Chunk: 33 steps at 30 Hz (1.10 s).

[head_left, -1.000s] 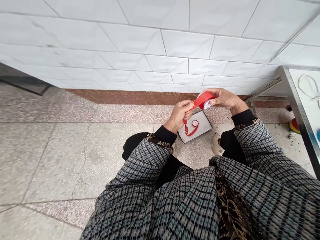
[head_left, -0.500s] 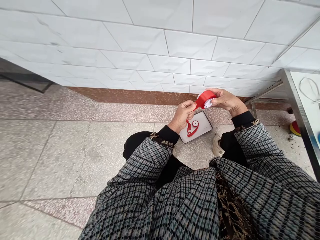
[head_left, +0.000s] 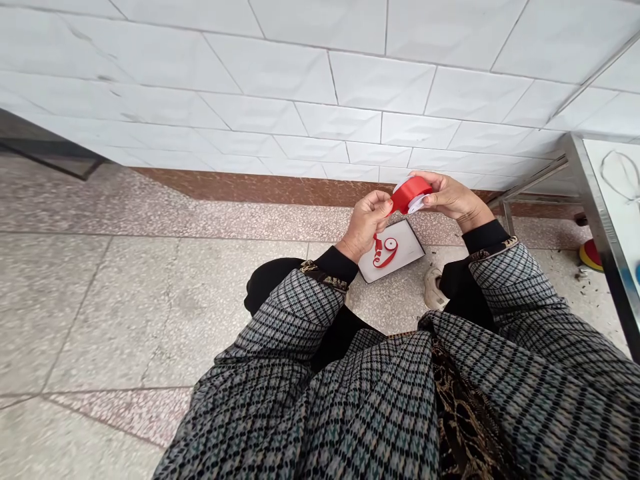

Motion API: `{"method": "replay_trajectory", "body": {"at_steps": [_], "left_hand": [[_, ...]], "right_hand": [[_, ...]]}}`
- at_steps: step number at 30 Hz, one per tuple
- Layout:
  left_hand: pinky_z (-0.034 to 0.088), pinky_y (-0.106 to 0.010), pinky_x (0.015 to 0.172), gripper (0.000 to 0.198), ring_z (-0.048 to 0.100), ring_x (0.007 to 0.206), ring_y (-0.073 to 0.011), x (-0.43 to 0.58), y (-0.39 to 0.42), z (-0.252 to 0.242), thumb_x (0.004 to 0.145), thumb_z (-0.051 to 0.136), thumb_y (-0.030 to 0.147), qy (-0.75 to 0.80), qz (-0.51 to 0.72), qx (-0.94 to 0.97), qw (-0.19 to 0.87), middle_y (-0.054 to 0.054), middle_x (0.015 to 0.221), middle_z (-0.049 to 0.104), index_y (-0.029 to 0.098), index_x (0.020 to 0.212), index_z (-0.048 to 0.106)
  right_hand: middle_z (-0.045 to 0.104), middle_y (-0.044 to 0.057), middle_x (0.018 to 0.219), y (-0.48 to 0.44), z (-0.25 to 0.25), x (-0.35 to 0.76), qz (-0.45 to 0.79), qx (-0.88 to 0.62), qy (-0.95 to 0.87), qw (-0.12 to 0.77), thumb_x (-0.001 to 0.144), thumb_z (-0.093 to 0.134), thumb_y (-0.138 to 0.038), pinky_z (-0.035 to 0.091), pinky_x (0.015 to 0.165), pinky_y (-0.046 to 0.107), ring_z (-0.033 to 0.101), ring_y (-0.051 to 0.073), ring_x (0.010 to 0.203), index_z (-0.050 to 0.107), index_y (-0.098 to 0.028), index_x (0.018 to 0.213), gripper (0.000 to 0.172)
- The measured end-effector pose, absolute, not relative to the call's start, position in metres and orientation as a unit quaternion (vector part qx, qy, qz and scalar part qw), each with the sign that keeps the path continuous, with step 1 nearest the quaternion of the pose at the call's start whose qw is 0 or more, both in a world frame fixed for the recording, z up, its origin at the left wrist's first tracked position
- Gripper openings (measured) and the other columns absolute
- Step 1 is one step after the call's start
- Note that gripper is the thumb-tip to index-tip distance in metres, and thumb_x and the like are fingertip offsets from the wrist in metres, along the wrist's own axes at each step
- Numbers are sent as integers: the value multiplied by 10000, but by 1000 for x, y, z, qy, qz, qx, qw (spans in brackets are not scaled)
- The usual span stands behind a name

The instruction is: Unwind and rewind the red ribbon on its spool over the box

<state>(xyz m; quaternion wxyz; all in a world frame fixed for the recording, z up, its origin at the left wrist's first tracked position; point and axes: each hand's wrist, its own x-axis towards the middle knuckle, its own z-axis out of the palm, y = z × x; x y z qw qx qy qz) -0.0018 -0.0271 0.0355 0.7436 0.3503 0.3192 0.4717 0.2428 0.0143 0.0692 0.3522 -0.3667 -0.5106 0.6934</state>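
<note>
A roll of wide red ribbon point(head_left: 412, 193) on a white spool is in the air between my hands. My right hand point(head_left: 449, 197) is closed on the spool from its right side, with fingers over the far edge and the thumb on the near face. The loose end of the ribbon is pinched in my left hand point(head_left: 367, 219), close to the roll. Below them, a shallow white tray point(head_left: 411, 252) with a dark rim lies on the floor. It holds a small white reel point(head_left: 390, 244) and a curled strip of narrow red ribbon point(head_left: 385, 260).
A white tiled wall point(head_left: 280, 120) with a brown skirting runs ahead of me. To the right stands a metal-framed table point(head_left: 590, 193) with a thin pale loop on top. A red and yellow round object point(head_left: 591, 255) sits on the floor beneath it, near scattered bits.
Both hands keep nearly the same place around the red ribbon roll. The roll and the left fingers have turned slightly. The camera view has shifted a little.
</note>
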Motion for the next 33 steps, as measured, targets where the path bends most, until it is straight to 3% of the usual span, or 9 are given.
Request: {"method": "replay_trajectory", "body": {"at_steps": [6, 13, 19, 25, 33], "left_hand": [[139, -246, 471, 456, 198, 443, -56, 0, -26, 33, 877, 989, 449, 280, 477, 348, 757, 138, 549, 384, 259, 1190, 718], [135, -248, 463, 475, 219, 436, -54, -7, -20, 35, 879, 997, 483, 281, 455, 362, 764, 139, 544, 384, 226, 1183, 737], [135, -231, 458, 421, 206, 425, -36, -11, -13, 35, 895, 977, 515, 285, 445, 374, 762, 133, 532, 388, 202, 1025, 728], [144, -250, 458, 436, 229, 433, -52, -9, -17, 38, 897, 984, 453, 302, 478, 358, 743, 136, 544, 381, 230, 1205, 773], [173, -245, 455, 324, 201, 449, -48, -17, -12, 47, 907, 970, 429, 344, 537, 334, 694, 134, 551, 327, 244, 963, 710]], "right_hand": [[837, 7, 1085, 14, 58, 236, 718, -340, -490, 359, 642, 1168, -448, 678, 879, 304, 783, 180, 933, 817, -253, 1311, 781], [840, 21, 1043, 9, 48, 223, 732, -345, -440, 390, 582, 1188, -513, 730, 901, 351, 807, 203, 946, 793, -239, 1309, 872], [840, 22, 990, 0, 49, 210, 743, -332, -419, 403, 618, 1179, -547, 752, 879, 338, 805, 190, 893, 813, -225, 1160, 729], [851, 37, 1055, 5, 53, 213, 721, -351, -429, 416, 583, 1188, -539, 754, 888, 345, 816, 216, 968, 824, -228, 1207, 786], [856, 34, 1011, 9, 57, 222, 711, -369, -440, 406, 613, 1181, -495, 753, 834, 331, 805, 201, 906, 829, -218, 1137, 689]]}}
